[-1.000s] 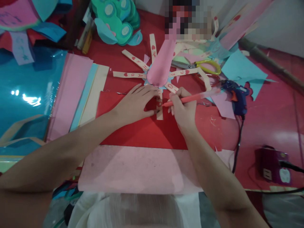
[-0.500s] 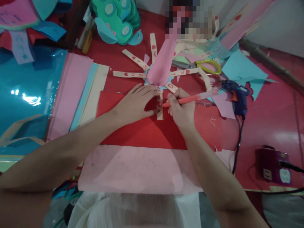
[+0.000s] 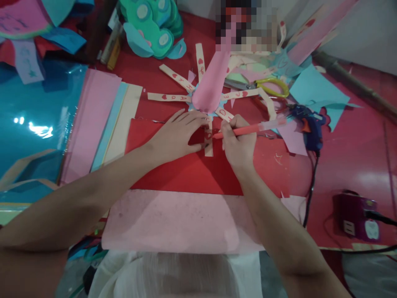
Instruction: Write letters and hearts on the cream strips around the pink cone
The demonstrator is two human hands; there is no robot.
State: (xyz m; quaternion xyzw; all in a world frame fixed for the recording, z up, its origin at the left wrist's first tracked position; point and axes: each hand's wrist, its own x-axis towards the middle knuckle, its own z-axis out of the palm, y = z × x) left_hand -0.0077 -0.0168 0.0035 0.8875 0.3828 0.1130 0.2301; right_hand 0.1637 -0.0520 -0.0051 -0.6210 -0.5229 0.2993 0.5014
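My left hand point(image 3: 180, 134) lies flat with spread fingers on the red sheet point(image 3: 186, 176), its thumb and fingertips at the left edge of a cream strip point(image 3: 209, 149). Pinched in my right hand point(image 3: 238, 142) is a red marker point(image 3: 245, 130), its tip beside a red mark on that strip. The strip points toward me from a blue scalloped disc point(image 3: 216, 111). Around the disc, several other cream strips bear red letters and hearts. A tall pink paper cone point(image 3: 209, 85) rises from the disc.
Green paper cutouts point(image 3: 155, 29) lie at the back. Yellow-handled scissors point(image 3: 273, 87) and a blue glue gun point(image 3: 310, 128) sit to the right, with a cord running forward. A purple power adapter point(image 3: 356, 217) is at far right; pink sheets point(image 3: 89, 124) are at left.
My right hand and the red marker have shifted very slightly to the right and up. My left hand holds its place.
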